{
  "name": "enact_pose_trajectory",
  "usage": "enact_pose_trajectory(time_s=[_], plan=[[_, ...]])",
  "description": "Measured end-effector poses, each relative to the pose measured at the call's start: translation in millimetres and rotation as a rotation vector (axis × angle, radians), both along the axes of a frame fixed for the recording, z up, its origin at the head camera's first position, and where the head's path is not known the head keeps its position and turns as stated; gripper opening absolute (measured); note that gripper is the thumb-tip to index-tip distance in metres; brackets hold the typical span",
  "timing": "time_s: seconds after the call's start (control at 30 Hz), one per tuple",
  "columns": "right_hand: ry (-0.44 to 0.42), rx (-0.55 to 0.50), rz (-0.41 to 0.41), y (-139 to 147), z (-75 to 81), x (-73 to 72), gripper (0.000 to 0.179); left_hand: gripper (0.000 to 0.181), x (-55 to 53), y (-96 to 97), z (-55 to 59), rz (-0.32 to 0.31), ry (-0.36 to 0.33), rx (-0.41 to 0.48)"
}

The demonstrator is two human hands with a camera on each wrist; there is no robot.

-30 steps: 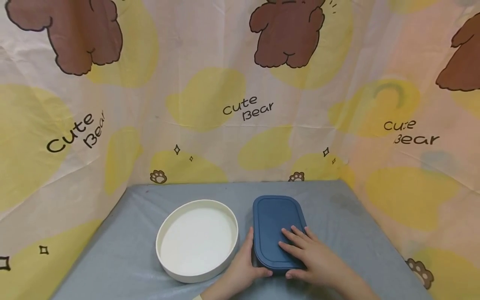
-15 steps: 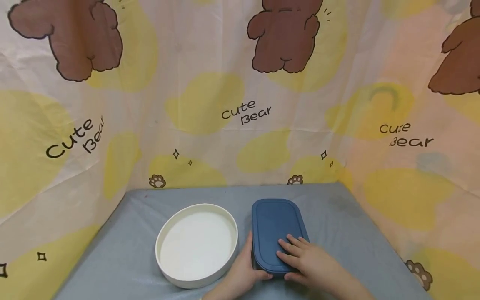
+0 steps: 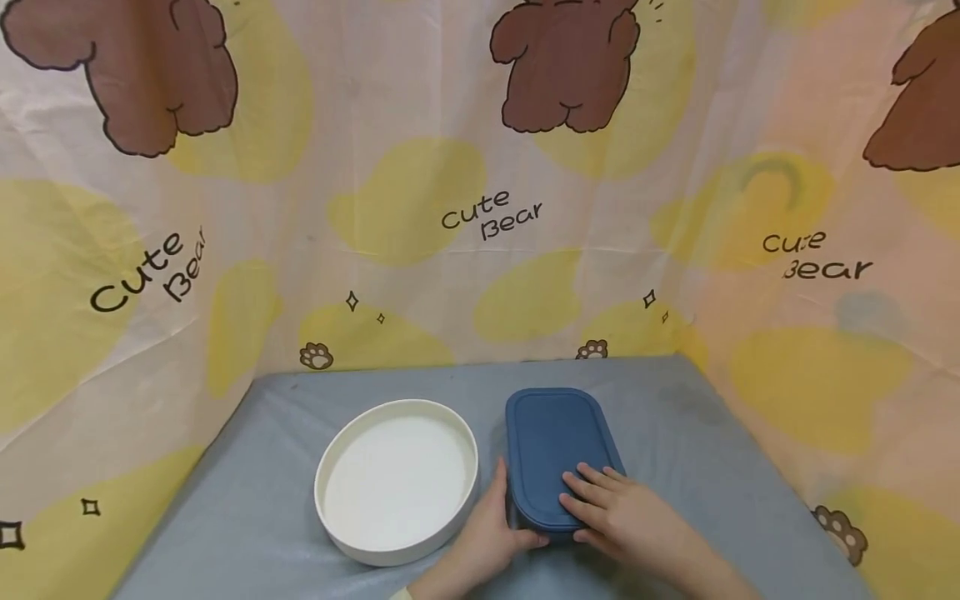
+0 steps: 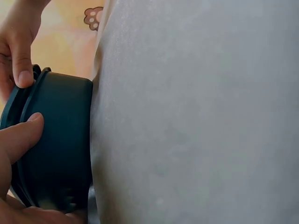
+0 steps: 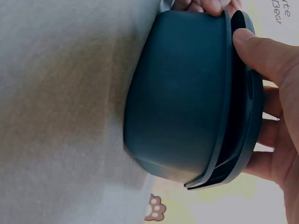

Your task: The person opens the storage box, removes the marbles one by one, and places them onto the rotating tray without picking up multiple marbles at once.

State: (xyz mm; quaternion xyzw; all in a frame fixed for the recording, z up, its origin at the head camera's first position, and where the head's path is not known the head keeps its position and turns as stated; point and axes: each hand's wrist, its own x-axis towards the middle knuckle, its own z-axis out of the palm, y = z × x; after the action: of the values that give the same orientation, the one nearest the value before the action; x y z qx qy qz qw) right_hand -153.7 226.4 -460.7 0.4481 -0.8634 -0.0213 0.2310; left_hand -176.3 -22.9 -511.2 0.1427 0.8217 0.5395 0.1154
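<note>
A blue rectangular food container point(image 5: 177, 93) stands on the grey-blue covered table, with its matching lid point(image 3: 551, 446) on top. In the right wrist view a dark gap shows between the lid's edge and the container's rim. My left hand point(image 3: 487, 529) grips the container's near left corner, thumb on the front wall and fingers along the left side. My right hand point(image 3: 633, 521) holds the lid at its near right part, fingers spread over the top and thumb point(image 5: 247, 42) at the lid's edge by the gap. What lies inside the container is hidden.
A round white shallow dish point(image 3: 397, 483) with a low rim sits left of the container, close to my left hand. Behind and at both sides of the table point(image 3: 285, 433) hangs a bear-printed curtain point(image 3: 405, 200).
The head view shifts slightly up and down. My right hand's fingers shift a little on the lid, and its thumb sits closer under the lid's near edge. My left hand keeps its grip.
</note>
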Motion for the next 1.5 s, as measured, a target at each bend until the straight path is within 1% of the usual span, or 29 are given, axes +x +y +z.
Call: enact_pose_trajectory(time_s=[0.13, 0.2, 0.27, 0.4, 0.47, 0.53, 0.6, 0.7, 0.83, 0.93, 1.03, 1.17, 1.3, 1.5], plan=[[0.077, -0.042, 0.067, -1, 5.9, -2.5, 0.042, 0.132, -1.0, 0.2, -0.5, 0.005, 0.002, -0.006], [0.095, -0.06, 0.097, -3, 7.8, -2.7, 0.04, 0.132, -0.3, -0.1, -0.8, 0.015, -0.008, 0.003], [0.097, -0.088, 0.127, -5, 9.4, -1.9, 0.04, 0.132, 0.6, -0.3, -1.5, 0.021, -0.012, 0.019], [0.102, -0.147, 0.184, -6, 13.3, 1.1, 0.04, 0.13, 0.9, 0.9, -3.6, -0.018, 0.015, 0.053], [0.119, -0.166, 0.197, -6, 15.4, 1.8, 0.036, 0.126, -0.3, 2.2, -3.1, -0.045, 0.039, 0.069], [0.134, -0.177, 0.193, -5, 17.1, 1.8, 0.03, 0.123, -1.7, 3.3, -1.3, -0.056, 0.068, 0.077], [0.138, -0.191, 0.186, -4, 18.4, 1.6, 0.029, 0.12, -2.3, 4.3, 0.3, -0.052, 0.094, 0.068], [0.141, -0.204, 0.176, -3, 20.8, 1.4, 0.038, 0.12, -2.0, 4.6, 2.4, -0.05, 0.11, 0.05], [0.157, -0.212, 0.148, -1, 26.0, 2.3, 0.05, 0.118, -0.2, 4.9, 2.9, -0.055, 0.087, 0.043], [0.178, -0.224, 0.126, 0, 30.6, 2.0, 0.052, 0.115, 0.7, 5.5, 3.2, -0.054, 0.086, 0.044], [0.218, -0.232, 0.106, 0, 34.9, 0.8, 0.052, 0.114, 0.8, 6.8, 3.8, -0.056, 0.093, 0.046], [0.257, -0.257, 0.084, 0, 39.1, -0.7, 0.053, 0.116, 1.2, 8.4, 5.1, -0.058, 0.088, 0.041], [0.247, -0.304, 0.069, 0, 41.6, -0.6, 0.051, 0.119, 3.4, 9.0, 4.8, -0.05, 0.077, 0.037], [0.185, -0.367, 0.016, 5, 45.2, 0.5, 0.047, 0.119, 4.8, 6.6, 6.4, -0.052, 0.068, 0.035]])
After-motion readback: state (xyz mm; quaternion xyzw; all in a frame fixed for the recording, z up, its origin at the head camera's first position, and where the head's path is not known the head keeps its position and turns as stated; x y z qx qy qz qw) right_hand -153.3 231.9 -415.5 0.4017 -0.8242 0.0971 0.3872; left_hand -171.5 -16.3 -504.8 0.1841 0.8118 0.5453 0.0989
